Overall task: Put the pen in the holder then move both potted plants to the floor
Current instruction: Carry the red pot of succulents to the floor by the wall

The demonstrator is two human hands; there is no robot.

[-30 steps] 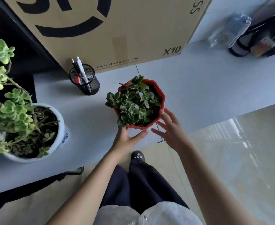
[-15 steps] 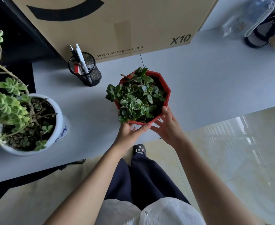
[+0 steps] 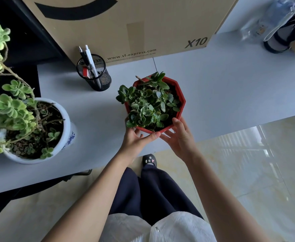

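A red octagonal pot with a leafy green succulent stands near the front edge of the grey table. My left hand cups its near left side, thumb along the rim. My right hand wraps the near right side. A white pen and a black pen stand in the black mesh holder behind and to the left. A white blue-patterned pot with a tall pale-green plant sits at the table's left.
A large cardboard box fills the back of the table. A plastic bottle and a black bag lie at the back right. Glossy beige floor tiles spread below, with my legs and a shoe under the table edge.
Both hands have closed in on the red pot from open, spread positions to gripping its near sides. The pot looks drawn slightly toward the table's front edge.
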